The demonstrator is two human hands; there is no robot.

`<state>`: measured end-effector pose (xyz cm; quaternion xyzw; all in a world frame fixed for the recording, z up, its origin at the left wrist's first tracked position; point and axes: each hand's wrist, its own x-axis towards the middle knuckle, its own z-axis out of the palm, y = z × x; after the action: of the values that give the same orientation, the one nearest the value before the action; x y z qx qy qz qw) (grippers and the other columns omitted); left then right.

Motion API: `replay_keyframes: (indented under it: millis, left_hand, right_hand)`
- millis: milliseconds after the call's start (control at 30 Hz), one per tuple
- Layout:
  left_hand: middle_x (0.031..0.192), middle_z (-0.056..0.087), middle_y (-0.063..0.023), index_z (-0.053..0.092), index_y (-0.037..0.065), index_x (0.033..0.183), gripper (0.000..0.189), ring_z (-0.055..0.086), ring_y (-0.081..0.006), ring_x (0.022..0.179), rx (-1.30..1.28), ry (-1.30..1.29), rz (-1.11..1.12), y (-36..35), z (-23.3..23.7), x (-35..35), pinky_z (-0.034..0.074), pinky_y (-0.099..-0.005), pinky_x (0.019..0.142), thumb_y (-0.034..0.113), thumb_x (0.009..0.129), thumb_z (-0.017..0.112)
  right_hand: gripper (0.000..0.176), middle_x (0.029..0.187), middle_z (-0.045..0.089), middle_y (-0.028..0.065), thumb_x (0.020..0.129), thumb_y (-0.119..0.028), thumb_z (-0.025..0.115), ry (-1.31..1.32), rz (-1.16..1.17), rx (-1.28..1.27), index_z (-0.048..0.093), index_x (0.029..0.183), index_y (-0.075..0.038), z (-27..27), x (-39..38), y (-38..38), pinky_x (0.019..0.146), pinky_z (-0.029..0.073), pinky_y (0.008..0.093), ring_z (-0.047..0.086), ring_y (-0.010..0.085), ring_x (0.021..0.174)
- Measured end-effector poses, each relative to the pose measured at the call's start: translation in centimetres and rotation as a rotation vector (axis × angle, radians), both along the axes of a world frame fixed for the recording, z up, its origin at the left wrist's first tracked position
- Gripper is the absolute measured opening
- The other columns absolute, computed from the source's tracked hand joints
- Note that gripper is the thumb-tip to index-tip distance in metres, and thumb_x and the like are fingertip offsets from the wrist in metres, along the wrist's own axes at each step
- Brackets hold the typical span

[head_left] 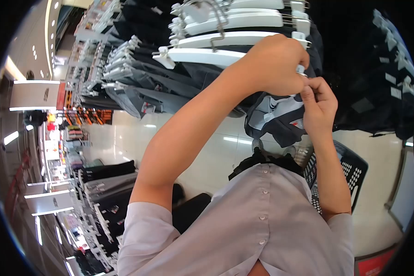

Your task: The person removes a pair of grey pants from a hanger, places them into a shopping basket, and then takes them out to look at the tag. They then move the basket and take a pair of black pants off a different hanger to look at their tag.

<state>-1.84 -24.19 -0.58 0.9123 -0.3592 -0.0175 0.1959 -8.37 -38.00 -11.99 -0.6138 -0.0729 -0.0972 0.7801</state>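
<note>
My left hand reaches across to the right with curled fingers, closed at the clip end of a white clip hanger. A small pale piece of the clip shows beside its fingers. Just below, my right hand pinches at the same spot, its thumb and fingertips touching the left hand. Under both hands hangs a dark garment with a light grey inside and a small red label. The exact grip of the fingertips is partly hidden.
More white hangers with dark clothes crowd the rack ahead. Dark garments hang at the right, grey ones at the left. A black perforated basket stands by my right forearm. Another clothes rack is at lower left, on pale tile floor.
</note>
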Motion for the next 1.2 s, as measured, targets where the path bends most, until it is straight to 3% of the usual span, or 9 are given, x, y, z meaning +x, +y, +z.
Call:
replay_keyframes:
  millis: [167,200,433,533,633,900,933,1033,1200]
  left_hand:
    - [0.078,0.067,-0.0216,0.071,-0.001,0.088,0.04,0.066,-0.0345,0.074,0.162,0.163,0.104,-0.3,1.1,0.1,0.052,-0.0381,0.065,0.02,0.055,0.07]
    - [0.08,0.067,-0.0229,0.071,-0.003,0.09,0.045,0.067,-0.0354,0.075,0.134,0.142,0.093,-0.1,1.0,0.1,0.053,-0.0381,0.067,0.022,0.052,0.069]
    - [0.078,0.066,-0.0229,0.065,-0.007,0.094,0.044,0.067,-0.0361,0.078,0.011,0.084,0.097,0.2,1.0,-1.1,0.053,-0.0396,0.07,0.017,0.058,0.069]
    - [0.075,0.065,-0.0205,0.064,-0.006,0.091,0.035,0.065,-0.0353,0.07,-0.117,-0.029,0.133,0.4,0.7,-2.8,0.053,-0.0396,0.068,0.012,0.061,0.07]
    - [0.076,0.063,-0.0173,0.063,-0.004,0.087,0.025,0.062,-0.033,0.067,-0.628,-0.562,0.081,1.6,-1.4,-5.1,0.051,-0.0388,0.064,0.007,0.066,0.069]
    - [0.085,0.064,-0.0176,0.064,-0.002,0.1,0.027,0.062,-0.0301,0.074,-0.769,-0.159,0.365,3.5,-10.0,-6.2,0.05,-0.0346,0.065,0.007,0.074,0.068]
    - [0.081,0.065,-0.015,0.064,-0.003,0.102,0.026,0.062,-0.0215,0.07,-0.809,0.226,0.341,3.9,-10.1,-6.1,0.048,-0.0313,0.061,0.011,0.08,0.067]
    - [0.073,0.063,-0.0092,0.065,-0.003,0.096,0.02,0.055,-0.0127,0.063,-0.72,0.631,0.339,4.6,-9.6,-5.4,0.045,-0.029,0.059,0.011,0.082,0.065]
    - [0.064,0.058,-0.0059,0.066,-0.002,0.086,0.009,0.047,-0.0104,0.058,-0.851,0.499,0.353,3.7,-9.0,-5.9,0.041,-0.0288,0.054,0.007,0.083,0.063]
  right_hand:
    - [0.022,0.087,0.063,0.0016,0.094,-0.009,0.06,0.041,-0.022,0.148,0.055,0.111,0.004,1.3,0.4,1.6,0.072,0.042,0.0184,0.056,0.0055,0.079]
    - [0.036,0.093,0.065,0.004,0.093,-0.009,0.06,0.019,0.037,0.107,0.048,0.124,0.006,0.9,0.5,1.2,0.076,0.043,0.0182,0.058,0.0063,0.086]
    - [0.048,0.097,0.061,0.0031,0.088,-0.011,0.068,-0.049,0.15,-0.028,0.05,0.128,0.007,0.9,1.0,-0.2,0.075,0.042,0.0185,0.053,0.0046,0.08]
    - [0.048,0.103,0.063,0.0052,0.086,-0.009,0.07,-0.039,0.091,-0.105,0.051,0.127,0.007,1.1,1.3,-0.2,0.08,0.044,0.0201,0.057,0.0072,0.088]
    - [0.045,0.104,0.063,0.0062,0.086,-0.008,0.068,-0.041,0.148,-0.045,0.052,0.125,0.006,1.5,1.4,-0.6,0.082,0.045,0.0215,0.058,0.009,0.093]
    - [0.037,0.099,0.064,0.0067,0.087,-0.01,0.067,-0.063,0.178,-0.062,0.054,0.118,0.005,1.9,1.4,-0.3,0.078,0.045,0.0213,0.059,0.0089,0.089]
    - [0.037,0.098,0.064,0.0065,0.087,-0.01,0.067,-0.057,0.183,-0.044,0.054,0.118,0.005,1.9,1.4,-0.3,0.077,0.045,0.021,0.058,0.0086,0.088]
    - [0.038,0.092,0.062,0.0033,0.086,-0.016,0.069,-0.068,0.162,-0.103,0.055,0.115,0.004,1.8,1.8,-0.4,0.07,0.042,0.0192,0.056,0.0064,0.081]
    - [0.044,0.084,0.059,-0.0008,0.087,-0.036,0.07,-0.07,0.11,-0.24,0.059,0.105,0.002,2.3,1.8,-0.2,0.065,0.039,0.0189,0.051,0.0049,0.074]
